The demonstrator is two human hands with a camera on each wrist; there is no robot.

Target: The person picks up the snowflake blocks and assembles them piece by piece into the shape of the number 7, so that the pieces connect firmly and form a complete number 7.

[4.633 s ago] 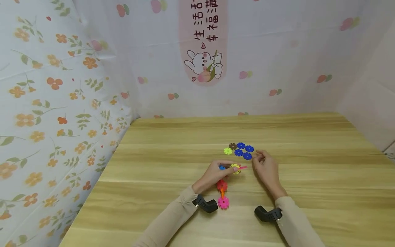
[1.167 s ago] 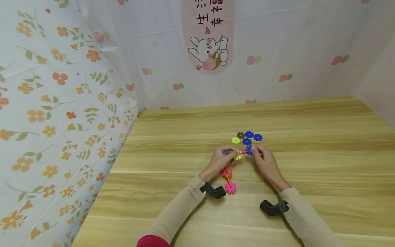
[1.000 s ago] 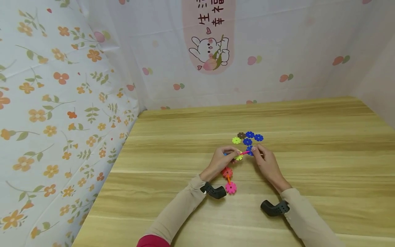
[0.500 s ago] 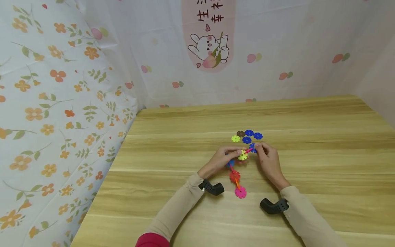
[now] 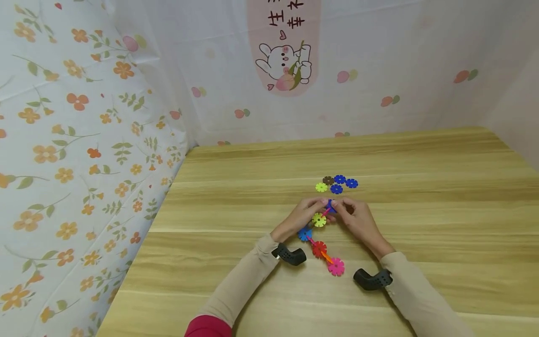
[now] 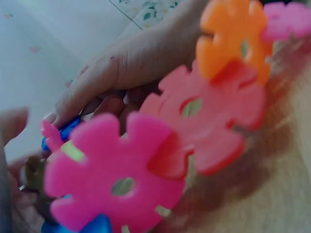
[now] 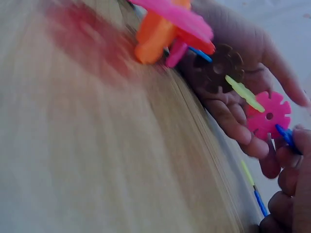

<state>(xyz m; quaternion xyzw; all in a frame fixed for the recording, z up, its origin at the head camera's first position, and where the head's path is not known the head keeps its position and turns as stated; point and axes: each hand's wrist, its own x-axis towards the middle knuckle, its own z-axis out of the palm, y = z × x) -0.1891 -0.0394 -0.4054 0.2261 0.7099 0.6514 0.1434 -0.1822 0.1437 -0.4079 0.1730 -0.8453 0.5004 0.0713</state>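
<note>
Both hands meet over a chain of notched plastic discs above the table. My right hand (image 5: 357,222) pinches a dark blue disc (image 5: 331,206) between thumb and fingers, at the edge of a pink disc (image 7: 272,114). My left hand (image 5: 300,217) holds the chain's upper end, thumb tip at the blue disc and fingers curled behind. Below the hands run a yellow disc (image 5: 319,220), a lighter blue disc (image 5: 305,234), a red disc (image 5: 319,249), an orange disc (image 6: 235,36) and a pink end disc (image 5: 336,267). A brown disc (image 7: 218,68) shows in the right wrist view.
Beyond the hands lie loose discs on the wooden table (image 5: 236,206): a yellow-green disc (image 5: 321,187), a brown loose disc (image 5: 328,180) and 3 blue ones. Printed cloth (image 5: 202,117) hangs behind the table and along its left side.
My right hand has taken a dark blue disc from the loose group to the chain and moved left against my left hand. The chain's lower end has swung right.
</note>
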